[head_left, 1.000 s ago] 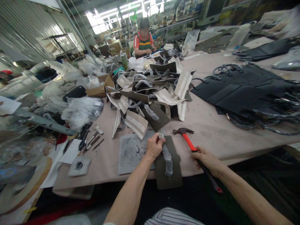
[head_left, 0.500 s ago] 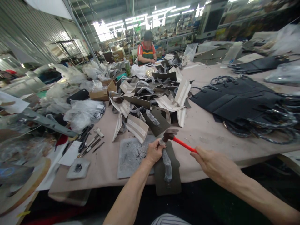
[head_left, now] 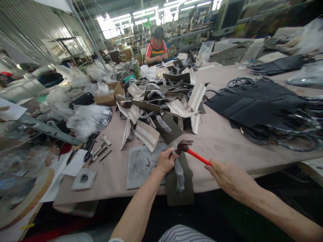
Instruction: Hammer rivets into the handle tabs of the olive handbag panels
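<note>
My right hand is closed round the red handle of a claw hammer. The dark hammer head is at the top of a short, pale metal tool, pinched upright in my left hand; its lower part is hidden by the fingers. Under that hand is a dark olive bag panel, its near end hanging past the table edge. A handle wrapped in clear plastic runs along the panel. Partly beneath my left hand and the panel lies a grey slab with a scuffed surface.
Similar panels are heaped beyond the slab. Black bag pieces with wrapped handles lie on the right. Hand tools, a small block and plastic bags are at left. A person sits across the table.
The hammer head has come slightly nearer the top of the metal tool. Both hands keep their grips, and the camera view has shifted a little.
</note>
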### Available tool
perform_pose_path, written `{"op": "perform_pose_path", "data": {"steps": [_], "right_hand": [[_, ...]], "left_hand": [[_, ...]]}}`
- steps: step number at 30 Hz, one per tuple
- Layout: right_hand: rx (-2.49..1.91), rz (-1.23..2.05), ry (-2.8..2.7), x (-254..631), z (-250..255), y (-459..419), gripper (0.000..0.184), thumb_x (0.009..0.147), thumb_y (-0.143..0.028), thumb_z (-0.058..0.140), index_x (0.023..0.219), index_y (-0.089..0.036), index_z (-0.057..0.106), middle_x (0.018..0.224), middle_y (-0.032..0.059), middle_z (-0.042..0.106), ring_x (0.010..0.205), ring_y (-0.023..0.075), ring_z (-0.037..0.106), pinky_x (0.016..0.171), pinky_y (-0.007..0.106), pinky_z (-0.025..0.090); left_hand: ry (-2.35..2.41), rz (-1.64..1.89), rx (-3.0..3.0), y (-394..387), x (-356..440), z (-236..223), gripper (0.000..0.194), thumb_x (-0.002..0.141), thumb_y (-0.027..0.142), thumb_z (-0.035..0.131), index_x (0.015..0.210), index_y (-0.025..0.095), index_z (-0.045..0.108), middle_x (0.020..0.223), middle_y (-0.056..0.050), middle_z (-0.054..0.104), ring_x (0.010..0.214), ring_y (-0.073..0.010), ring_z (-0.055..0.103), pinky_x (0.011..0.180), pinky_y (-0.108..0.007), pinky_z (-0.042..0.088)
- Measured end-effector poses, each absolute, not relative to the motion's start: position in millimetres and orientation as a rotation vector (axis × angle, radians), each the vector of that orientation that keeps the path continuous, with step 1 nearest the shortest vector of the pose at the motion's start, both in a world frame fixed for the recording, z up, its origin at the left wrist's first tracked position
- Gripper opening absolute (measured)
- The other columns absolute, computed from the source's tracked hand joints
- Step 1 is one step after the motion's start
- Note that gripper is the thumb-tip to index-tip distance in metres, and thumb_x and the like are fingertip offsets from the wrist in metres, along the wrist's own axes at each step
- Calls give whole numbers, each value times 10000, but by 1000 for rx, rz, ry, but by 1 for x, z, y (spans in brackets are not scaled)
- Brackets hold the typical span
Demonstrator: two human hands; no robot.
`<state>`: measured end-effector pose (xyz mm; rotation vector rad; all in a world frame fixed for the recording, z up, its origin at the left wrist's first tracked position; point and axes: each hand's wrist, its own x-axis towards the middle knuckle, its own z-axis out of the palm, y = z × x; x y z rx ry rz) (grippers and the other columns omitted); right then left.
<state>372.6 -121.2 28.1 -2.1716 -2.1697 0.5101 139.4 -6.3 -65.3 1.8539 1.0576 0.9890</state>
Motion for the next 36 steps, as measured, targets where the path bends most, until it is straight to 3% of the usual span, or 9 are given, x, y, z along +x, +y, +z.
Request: {"op": "perform_pose_path", "data": {"steps": [6, 10, 13, 18, 21, 25, 29, 32, 36], "right_hand": [[-2385, 660, -1980, 386, -21, -109, 277, 1059, -351, 329, 937, -187, 515, 748, 58, 623, 697, 222, 609, 603, 308, 321], [-2164, 99, -2112, 363, -39, -106, 306, 975, -253, 491, 1242, -107, 524, 1226, 206, 584, 1044, 321, 590, 780, 383, 432], [-1640, 9, -2389, 327, -31, -107, 505, 899, -107, 507, 1394, -179, 445, 1455, 159, 435, 1186, 302, 498, 918, 398, 408], [-1422, 161, -2685, 276, -13, -100, 234, 817, -75, 522, 1018, -167, 599, 1114, 113, 597, 961, 267, 537, 831, 388, 384], [-1557, 97, -2649, 264, 2, -93, 197, 804, -86, 542, 981, -159, 586, 1027, 123, 603, 887, 257, 569, 797, 384, 371], [-1899, 3, -2404, 267, 27, -88, 139, 865, -86, 465, 940, -149, 564, 930, 132, 619, 760, 234, 617, 674, 352, 345], [-2099, 263, -2168, 271, 30, -95, 158, 930, -152, 446, 1053, -145, 544, 898, 108, 673, 733, 238, 667, 592, 311, 335], [-2119, 529, -2016, 265, 13, -104, 282, 998, -253, 432, 1251, -147, 498, 860, 86, 710, 764, 240, 699, 611, 294, 385], [-2099, 609, -1924, 258, -7, -115, 400, 1021, -323, 418, 1391, -182, 471, 895, 92, 736, 794, 250, 718, 670, 311, 457]], "left_hand": [[1057, 1011, 1791, -6, 140, -67, 137, 806, 134, 654, 921, 193, 699, 845, -6, 726, 777, -171, 659, 745, -260, 503], [1062, 1029, 1764, -6, 139, -67, 124, 793, 144, 667, 903, 190, 702, 845, -8, 726, 781, -170, 658, 745, -257, 505], [1063, 1040, 1740, -6, 139, -70, 122, 790, 159, 669, 905, 189, 702, 852, -8, 728, 787, -167, 658, 751, -258, 512], [1149, 1134, 1450, 2, 148, -72, 126, 743, 226, 717, 850, 169, 683, 773, 3, 708, 697, -146, 635, 684, -243, 518], [1239, 1301, 1210, 4, 150, -50, 151, 747, 270, 722, 838, 164, 664, 740, 7, 693, 684, -137, 637, 683, -237, 525], [1117, 1444, 1287, -7, 136, 13, 188, 767, 302, 752, 882, 166, 690, 850, -39, 741, 768, -160, 674, 726, -250, 548], [1116, 1462, 1380, -18, 124, 41, 171, 792, 289, 751, 912, 175, 707, 885, -48, 752, 786, -163, 683, 736, -251, 554], [1126, 1364, 1300, -15, 126, 10, 166, 762, 267, 756, 873, 159, 698, 839, -46, 741, 767, -160, 683, 728, -248, 553], [1135, 1274, 1224, -8, 130, -44, 186, 758, 277, 741, 879, 147, 685, 846, -56, 737, 786, -165, 691, 763, -268, 555]]}}
